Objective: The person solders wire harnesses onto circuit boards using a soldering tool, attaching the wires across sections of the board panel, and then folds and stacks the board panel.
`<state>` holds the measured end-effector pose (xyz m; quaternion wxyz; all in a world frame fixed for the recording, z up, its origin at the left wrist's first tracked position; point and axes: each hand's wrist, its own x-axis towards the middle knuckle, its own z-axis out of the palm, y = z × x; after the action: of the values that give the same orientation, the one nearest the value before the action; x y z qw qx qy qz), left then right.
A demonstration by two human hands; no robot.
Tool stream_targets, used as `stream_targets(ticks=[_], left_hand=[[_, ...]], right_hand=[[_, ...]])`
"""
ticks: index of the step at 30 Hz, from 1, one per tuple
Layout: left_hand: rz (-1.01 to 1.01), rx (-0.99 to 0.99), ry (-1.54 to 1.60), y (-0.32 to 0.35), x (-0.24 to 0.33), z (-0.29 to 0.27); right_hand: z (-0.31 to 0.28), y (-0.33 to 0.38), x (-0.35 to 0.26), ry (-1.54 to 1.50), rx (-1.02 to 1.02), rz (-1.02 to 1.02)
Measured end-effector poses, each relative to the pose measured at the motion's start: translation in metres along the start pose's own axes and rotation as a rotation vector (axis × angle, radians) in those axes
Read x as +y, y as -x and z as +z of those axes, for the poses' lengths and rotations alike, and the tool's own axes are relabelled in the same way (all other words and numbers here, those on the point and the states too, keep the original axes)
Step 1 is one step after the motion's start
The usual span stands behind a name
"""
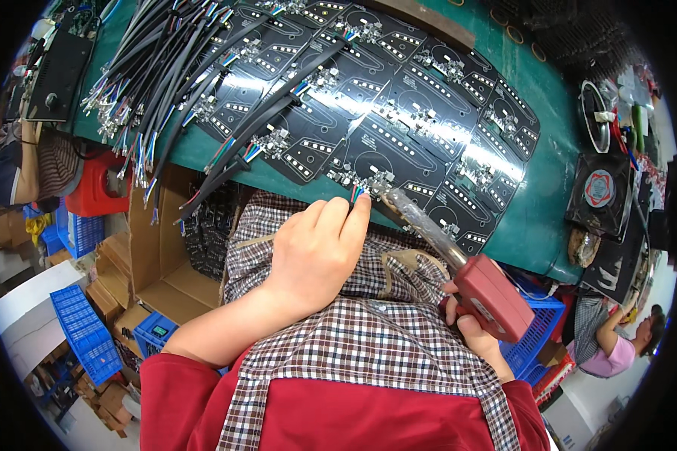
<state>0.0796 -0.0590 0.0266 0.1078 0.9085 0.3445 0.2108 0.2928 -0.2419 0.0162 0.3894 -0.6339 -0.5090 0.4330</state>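
My left hand point(320, 248) is closed in a pinch at the table's front edge. Its fingertips hold thin coloured wires point(357, 192) against the near edge of a black circuit board point(372, 154). In my right hand point(470, 327) is a soldering gun point(496, 297) with a dark red body and a long metal barrel. The barrel slants up and left, its tip at the small parts on the board, right beside the wires. Whether the tip touches the wires I cannot tell. More black boards with white squares lie joined behind, some with black cables point(278, 105) across them.
A thick bundle of black cables point(169, 68) with bared coloured ends lies on the green table point(545, 233) at the left. A square fan point(600, 188) stands at the right. Below left are a cardboard box point(162, 248) and blue crates point(86, 334). Other people point(613, 342) sit at both sides.
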Motion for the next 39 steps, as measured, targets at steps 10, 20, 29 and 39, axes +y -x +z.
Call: stream_targets(ticks=[10,20,29,39], left_hand=[[0.015,-0.057,-0.078,0.001,0.001,-0.005],[0.057,-0.107,-0.196,-0.006,0.003,-0.01],[0.067,-0.085,-0.263,-0.002,-0.006,-0.016],[-0.119,-0.035,0.017,-0.057,-0.062,-0.071]], right_hand=[[0.005,-0.009,-0.011,-0.263,-0.001,0.226],[0.011,-0.018,-0.028,-0.396,0.084,0.222],[0.005,-0.015,-0.044,-0.486,0.346,0.196],[-0.006,-0.029,-0.026,-0.464,0.546,0.012]])
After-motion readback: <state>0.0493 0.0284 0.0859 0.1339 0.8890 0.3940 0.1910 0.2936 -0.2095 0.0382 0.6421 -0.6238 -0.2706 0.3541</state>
